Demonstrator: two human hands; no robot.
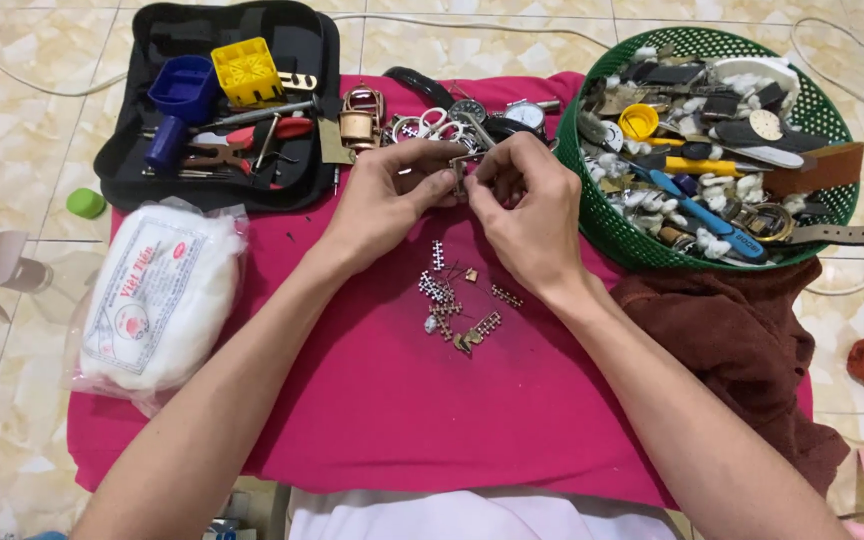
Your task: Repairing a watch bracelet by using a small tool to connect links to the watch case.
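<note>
Tiled floor (12, 150) is covered by a pink cloth (372, 400); a green basket (612, 225) is set at right; a small metal part (460, 172) is pinched by the left hand (387, 200) and right hand (527, 205); loose links (452, 300) are scattered just below.

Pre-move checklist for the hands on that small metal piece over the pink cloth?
1. Both hands on piece: left hand and right hand pinch the small metal piece - ok.
2. Grip security: fingers hide the contact - cannot tell.
3. Loose watch-band links lie clustered on pink cloth - ok.
4. Tool case open within view - ok.
5. Green basket sits right beside the right wrist, snag possible - not ok.
</note>
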